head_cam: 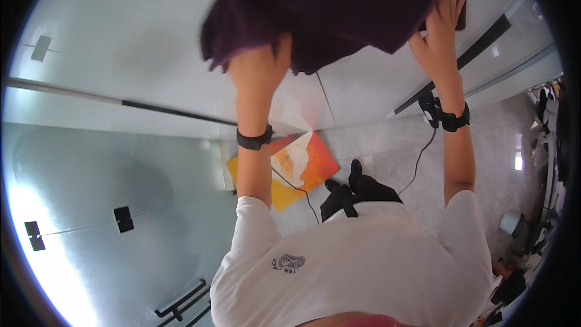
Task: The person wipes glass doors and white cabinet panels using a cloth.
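Note:
A dark purple cloth (327, 13) is stretched between my two raised hands at the top of the view. My left hand (261, 61) grips its lower left part, with the fingertips hidden in the folds. At the right end, my right hand (438, 32) holds the cloth with its fingers spread along the edge. Behind the cloth is a pale, glossy panel (150, 13); whether the cloth touches it I cannot tell. Each wrist wears a black band, the left band (255, 138) and the right band (454, 118), and thin cables hang near both arms.
A red, orange and yellow painting (313, 163) is low by my feet, near the panel. Glass with black hinges (123, 219) and a black rail (181, 302) stands at left. A black strip handle (483, 41) is at right. Beyond it, a pale bucket (511, 224) is on the tiled floor (481, 168).

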A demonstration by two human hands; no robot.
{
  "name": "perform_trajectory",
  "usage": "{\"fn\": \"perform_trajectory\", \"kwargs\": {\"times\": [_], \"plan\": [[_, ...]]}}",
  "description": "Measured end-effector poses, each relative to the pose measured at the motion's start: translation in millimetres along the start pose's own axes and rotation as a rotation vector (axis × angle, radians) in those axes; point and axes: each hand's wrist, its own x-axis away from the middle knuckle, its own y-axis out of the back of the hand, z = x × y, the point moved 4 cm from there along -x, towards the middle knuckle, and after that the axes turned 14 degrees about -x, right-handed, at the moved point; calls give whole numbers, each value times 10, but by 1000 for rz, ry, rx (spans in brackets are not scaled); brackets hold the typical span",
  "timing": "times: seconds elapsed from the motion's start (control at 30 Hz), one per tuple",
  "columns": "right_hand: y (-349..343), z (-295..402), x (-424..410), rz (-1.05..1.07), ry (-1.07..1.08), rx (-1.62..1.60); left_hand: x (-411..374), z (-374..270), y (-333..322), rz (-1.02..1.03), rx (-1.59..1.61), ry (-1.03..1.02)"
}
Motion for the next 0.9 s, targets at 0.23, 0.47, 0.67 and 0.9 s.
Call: {"fn": "perform_trajectory", "kwargs": {"times": [0.23, 0.47, 0.67, 0.9], "plan": [[-388, 415, -163, -22, -9, 1, 226, -375, -258, -179, 291, 298], [-26, -114, 275, 170, 125, 65, 448, -582, -295, -64, 192, 39], [1068, -385, -875, 86, 90, 115, -1074, -1209, 383, -241, 130, -53], [1451, -640, -878, -152, 69, 86, -1445, -2174, 190, -160, 86, -257]]}}
